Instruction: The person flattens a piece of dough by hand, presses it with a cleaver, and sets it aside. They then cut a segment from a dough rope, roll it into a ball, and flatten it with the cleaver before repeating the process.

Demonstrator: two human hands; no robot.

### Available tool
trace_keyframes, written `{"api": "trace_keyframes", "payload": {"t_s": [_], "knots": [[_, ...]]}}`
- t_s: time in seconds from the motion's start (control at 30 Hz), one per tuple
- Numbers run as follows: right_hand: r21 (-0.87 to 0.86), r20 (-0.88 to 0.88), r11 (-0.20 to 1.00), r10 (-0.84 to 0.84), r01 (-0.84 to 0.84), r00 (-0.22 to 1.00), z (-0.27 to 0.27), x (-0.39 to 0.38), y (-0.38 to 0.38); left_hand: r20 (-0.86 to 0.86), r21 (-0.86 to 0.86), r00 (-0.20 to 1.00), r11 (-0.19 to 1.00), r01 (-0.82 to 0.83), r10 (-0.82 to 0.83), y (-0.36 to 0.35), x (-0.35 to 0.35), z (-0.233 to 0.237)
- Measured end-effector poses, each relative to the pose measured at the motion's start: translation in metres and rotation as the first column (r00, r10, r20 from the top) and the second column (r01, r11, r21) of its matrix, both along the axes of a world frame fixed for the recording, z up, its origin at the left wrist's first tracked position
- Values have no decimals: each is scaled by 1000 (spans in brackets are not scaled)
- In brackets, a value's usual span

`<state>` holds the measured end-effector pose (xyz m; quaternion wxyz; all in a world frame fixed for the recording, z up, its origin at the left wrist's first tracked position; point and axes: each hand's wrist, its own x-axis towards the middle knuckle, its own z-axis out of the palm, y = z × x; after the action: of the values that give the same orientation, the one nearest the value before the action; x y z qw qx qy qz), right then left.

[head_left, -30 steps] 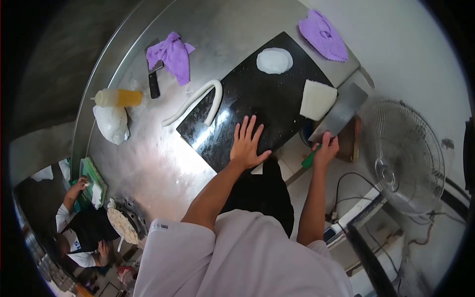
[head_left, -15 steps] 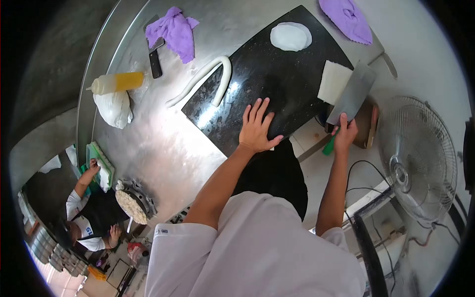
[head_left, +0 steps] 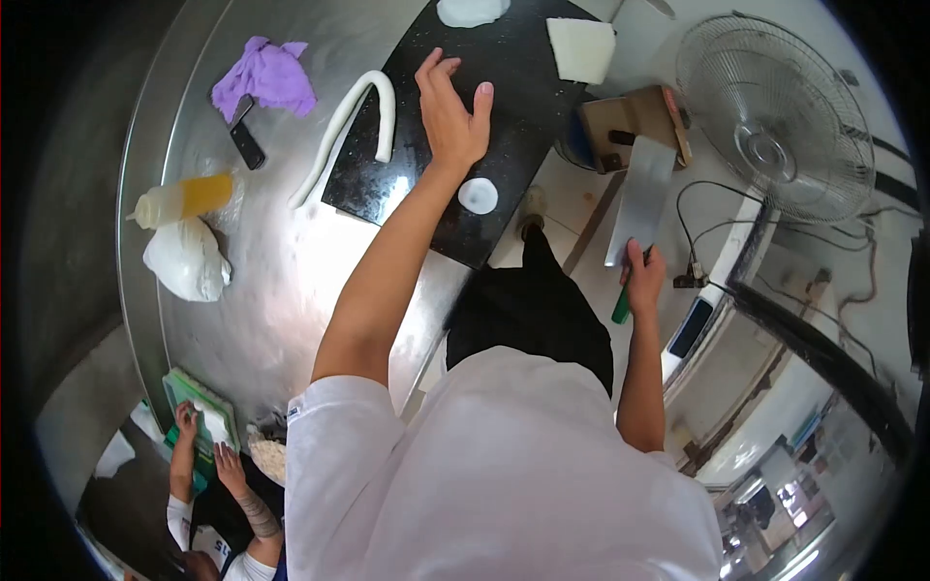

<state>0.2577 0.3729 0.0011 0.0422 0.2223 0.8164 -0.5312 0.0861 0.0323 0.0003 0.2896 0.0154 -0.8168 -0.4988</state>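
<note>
My left hand (head_left: 455, 121) hovers over the black board (head_left: 523, 87), fingers stretched and thumb apart, holding nothing. Close to its wrist lies a small round piece of white dough (head_left: 478, 196), near the board's front edge. To the left, a bent white dough rope (head_left: 384, 126) lies partly on the board and partly on the metal table. White flat dough rounds (head_left: 473, 10) sit at the board's far end. My right hand (head_left: 642, 278) is wrapped round the green handle of a broad-bladed cleaver (head_left: 641, 198), which is out beyond the board, blade pointing away from me.
A pale square pad (head_left: 581, 50) rests at the board's right edge. On the metal table (head_left: 281, 281) are a purple cloth (head_left: 263, 77), a black-handled knife (head_left: 247, 143), an oil bottle (head_left: 184, 200) and a white bag (head_left: 187, 259). A fan (head_left: 765, 126) stands right; a co-worker (head_left: 228, 504) works lower left.
My left hand has lifted and moved forward over the board, uncovering the small dough round. My right hand has drawn the cleaver back from beside the pad. The whole view has shifted.
</note>
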Motion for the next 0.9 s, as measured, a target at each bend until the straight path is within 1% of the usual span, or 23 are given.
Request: {"api": "trace_keyframes", "payload": {"t_s": [0.07,0.1,0.13,0.2,0.23,0.27,0.3,0.33,0.37,0.4,0.43,0.47,0.5,0.53,0.57,0.6,0.63,0.67,0.7,0.73,0.8,0.87,0.9], "knots": [[31,59,999,14,-16,998,-1,23,3,57,-270,987,954,-132,153,26,16,3],[22,105,1000,-2,0,994,-7,33,8,65,-380,995,924,-49,80,33,37,-15],[20,106,1000,-18,16,994,-8,43,7,66,-381,996,924,-34,63,37,53,-28],[132,175,981,119,-143,977,-12,37,6,215,-542,977,830,134,-18,39,58,-40],[145,213,967,178,-211,961,-23,33,8,164,-402,986,914,57,11,27,51,-44],[139,203,966,190,-220,961,-27,25,3,163,40,986,998,-38,31,17,34,-56],[166,102,919,346,-359,933,-32,7,-10,167,198,981,971,-133,101,5,23,-41],[198,19,858,480,-474,877,-32,-3,-31,197,342,969,916,-212,151,-5,23,-28],[60,79,833,545,-550,834,-32,-12,-47,203,321,969,925,-204,143,-9,31,-17],[-77,121,787,617,-612,778,-26,-32,-65,195,166,970,970,-175,142,-12,38,-9],[-86,109,788,615,-609,781,-36,-46,-78,181,9,973,989,-146,142,-12,42,0],[-26,85,680,732,-733,676,-49,-58,-89,145,-224,981,970,-97,131,-6,55,-15],[36,73,551,830,-834,552,-57,-66,-99,224,-356,972,934,18,67,5,73,-22],[24,64,554,830,-832,555,-55,-69,-107,498,-526,865,814,247,60,11,92,-31],[158,143,498,843,-852,519,-45,-70,-114,574,-562,816,759,330,70,11,104,-33],[292,226,423,841,-858,491,-30,-78,-119,638,-584,766,700,410,84,10,99,-35],[273,324,417,809,-867,491,1,-86,-122,641,-583,764,699,415,81,13,82,-36],[238,345,417,808,-877,477,-2,-79,-121,632,-629,767,654,421,115,15,82,-34],[237,339,434,801,-869,493,-6,-73,-121,620,-676,770,601,427,150,15,83,-31],[268,312,455,793,-849,523,-12,-86,-122,620,-679,770,595,430,151,15,70,-30],[294,273,475,790,-830,549,-21,-97,-123,665,-652,738,574,496,118,15,59,-28],[318,245,491,784,-811,570,-25,-98,-122,656,-661,745,567,491,119,14,47,-29],[333,213,494,791,-803,574,-24,-108,-123,616,-668,783,587,457,91,12,38,-32]]}}
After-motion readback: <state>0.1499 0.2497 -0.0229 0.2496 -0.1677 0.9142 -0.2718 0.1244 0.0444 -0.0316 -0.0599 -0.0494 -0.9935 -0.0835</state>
